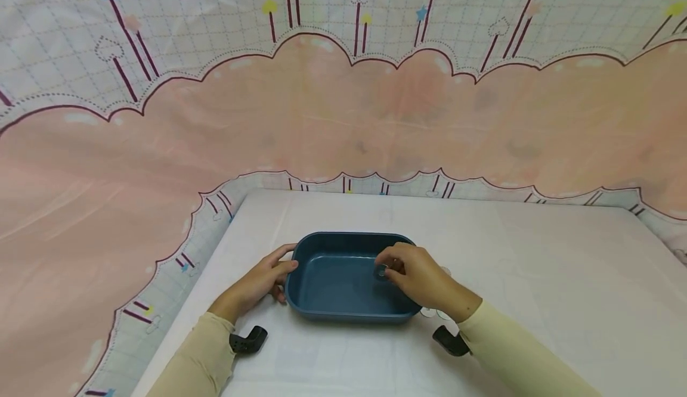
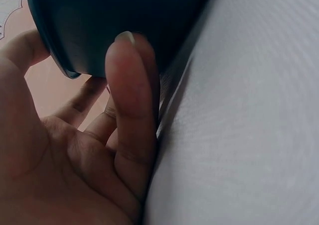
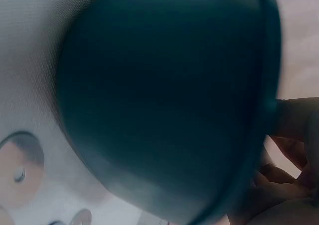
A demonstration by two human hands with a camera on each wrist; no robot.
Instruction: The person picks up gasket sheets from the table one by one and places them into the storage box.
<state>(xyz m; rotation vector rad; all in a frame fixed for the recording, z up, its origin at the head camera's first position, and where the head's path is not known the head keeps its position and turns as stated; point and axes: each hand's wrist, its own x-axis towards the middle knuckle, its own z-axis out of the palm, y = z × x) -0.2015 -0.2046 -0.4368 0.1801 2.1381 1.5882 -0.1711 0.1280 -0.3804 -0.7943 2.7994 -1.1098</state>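
Observation:
A dark blue rectangular basin with rounded corners sits on the white table. My left hand holds its left end, the thumb over the rim and other fingers against the outer wall. That wall fills the top of the left wrist view. Above the basin's right part, my right hand pinches a small clear round disc between thumb and fingers. In the right wrist view the basin's outer wall hides the disc, and only part of the right hand shows.
Several clear round discs lie on the table just right of the basin, partly covered by my right hand and forearm. One disc has a small hole in its middle. A patterned pink and white cloth hangs behind the white tabletop.

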